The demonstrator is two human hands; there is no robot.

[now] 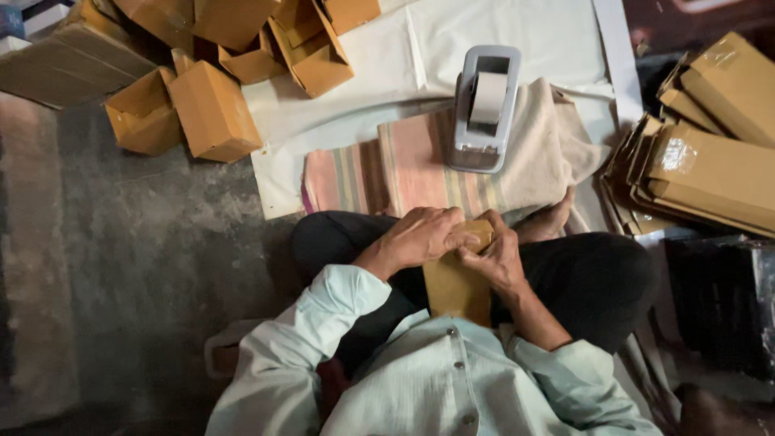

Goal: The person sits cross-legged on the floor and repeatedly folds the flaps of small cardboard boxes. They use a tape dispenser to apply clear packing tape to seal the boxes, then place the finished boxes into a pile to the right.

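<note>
Both hands, left hand (416, 236) & right hand (494, 257), pinched a flat brown box (457, 284) on lap, tape holder (484, 109) just ahead on striped cloth (379, 173), box piles (202, 89) both sides, box bottom hidden.

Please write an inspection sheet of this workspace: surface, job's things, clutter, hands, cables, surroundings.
Surface: grey floor; striped cloth lies on white sheets.
Job's things: flat brown cardboard piece held upright over the lap; grey tape dispenser on the cloth.
Clutter: folded brown boxes at upper left; flat cardboard stack at right.
Hands: left hand and right hand both grip the piece's top edge.
Cables: nothing seen.
Surroundings: black object at right, too dim to identify.
</note>
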